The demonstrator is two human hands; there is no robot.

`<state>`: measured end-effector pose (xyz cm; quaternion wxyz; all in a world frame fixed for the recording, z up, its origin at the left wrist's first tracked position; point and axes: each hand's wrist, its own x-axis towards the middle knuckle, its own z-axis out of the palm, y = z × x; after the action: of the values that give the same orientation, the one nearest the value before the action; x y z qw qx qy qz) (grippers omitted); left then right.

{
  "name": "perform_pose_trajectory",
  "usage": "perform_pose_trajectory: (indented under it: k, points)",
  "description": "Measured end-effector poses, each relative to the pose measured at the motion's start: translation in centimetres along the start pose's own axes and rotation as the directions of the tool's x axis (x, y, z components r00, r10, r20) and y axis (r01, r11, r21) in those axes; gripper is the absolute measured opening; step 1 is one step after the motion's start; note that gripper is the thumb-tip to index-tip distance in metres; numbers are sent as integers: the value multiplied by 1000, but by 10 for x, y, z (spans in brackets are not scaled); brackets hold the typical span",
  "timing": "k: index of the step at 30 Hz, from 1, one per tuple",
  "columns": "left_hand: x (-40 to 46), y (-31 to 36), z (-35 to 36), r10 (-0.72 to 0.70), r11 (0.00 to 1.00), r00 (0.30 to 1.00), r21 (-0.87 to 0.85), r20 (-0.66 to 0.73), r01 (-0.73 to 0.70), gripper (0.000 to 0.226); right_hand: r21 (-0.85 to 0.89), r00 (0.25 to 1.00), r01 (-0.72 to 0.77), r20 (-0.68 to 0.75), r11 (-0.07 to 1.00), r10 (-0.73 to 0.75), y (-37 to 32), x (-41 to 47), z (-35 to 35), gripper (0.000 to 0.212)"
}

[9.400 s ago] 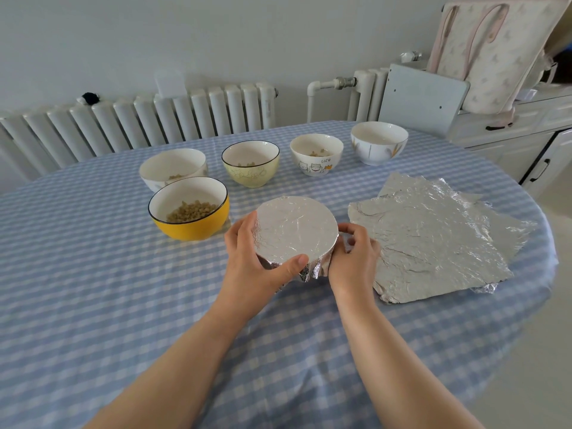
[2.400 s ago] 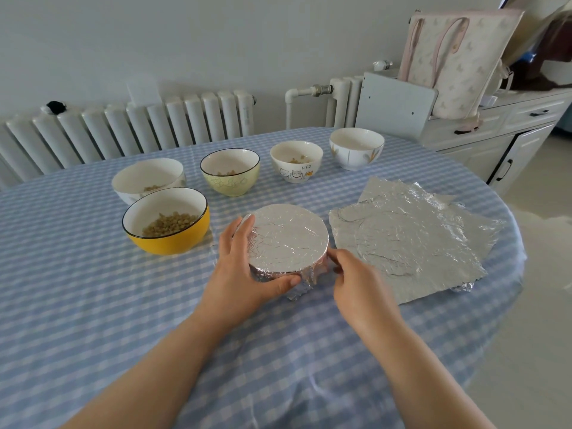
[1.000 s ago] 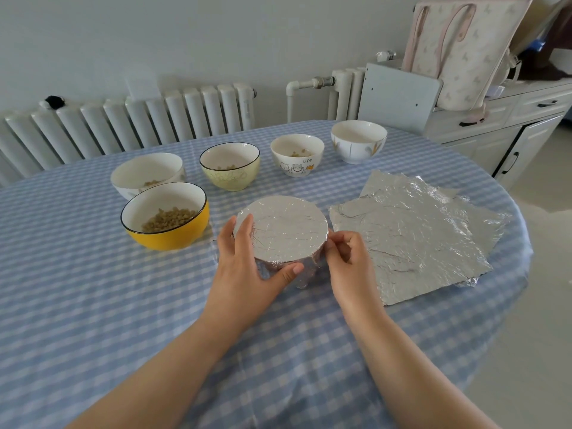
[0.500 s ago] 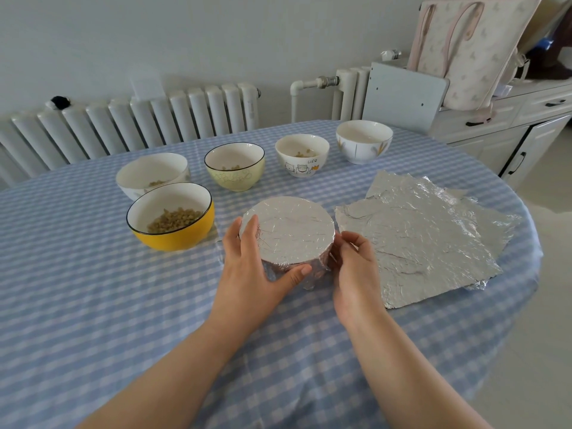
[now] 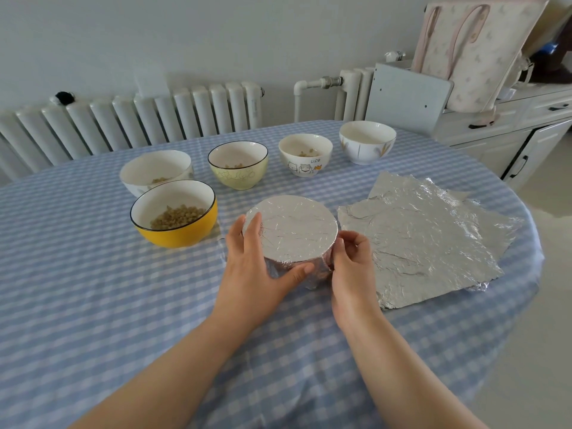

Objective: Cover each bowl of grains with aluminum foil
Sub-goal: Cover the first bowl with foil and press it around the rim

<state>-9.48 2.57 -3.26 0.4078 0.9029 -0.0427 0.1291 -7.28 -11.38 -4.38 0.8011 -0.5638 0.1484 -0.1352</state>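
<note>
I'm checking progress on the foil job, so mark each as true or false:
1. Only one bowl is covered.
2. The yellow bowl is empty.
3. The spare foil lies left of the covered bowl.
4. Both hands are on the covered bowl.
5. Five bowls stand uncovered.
1. True: only the covered bowl has foil over its top.
2. False: the yellow bowl holds grains.
3. False: the spare foil sheets lie to its right.
4. True: the left hand wraps its side and the right hand pinches the foil at its rim.
5. True: five bowls stand uncovered, the yellow one and four in the row behind.
</note>
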Motion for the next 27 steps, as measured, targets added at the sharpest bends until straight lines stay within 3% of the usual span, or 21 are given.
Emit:
perform_pose_trajectory:
  k: [5, 9, 13, 17, 23, 27]
  points:
    - [1, -4, -5, 11, 999, 1000, -35, 23, -11, 124, -140, 1000, -6, 17, 990, 9, -4, 6, -9, 27]
    - [4, -8, -8, 5, 998, 999, -69, 42, -2, 127, -229, 978, 209, 41, 951, -205, -4, -15, -20, 15]
    - [15, -9, -18, 92, 992, 995, -88, 37, -89, 133, -242, 926, 351, 232, 905, -297, 0, -31, -19, 44]
    - [22, -17, -21, 144, 984, 982, -122, 118, -130, 121, -367, 903, 413, 283, 833, -323, 4, -32, -21, 59]
    - [18, -16, -17, 53, 989, 998, -143, 41, -47, 99, -448, 912, 382, 323, 809, -252, -9, -11, -27, 58]
    - [12, -13, -10, 34, 996, 999, -86, 25, -32, 101, -320, 921, 313, 331, 894, -204, -10, 3, -28, 44]
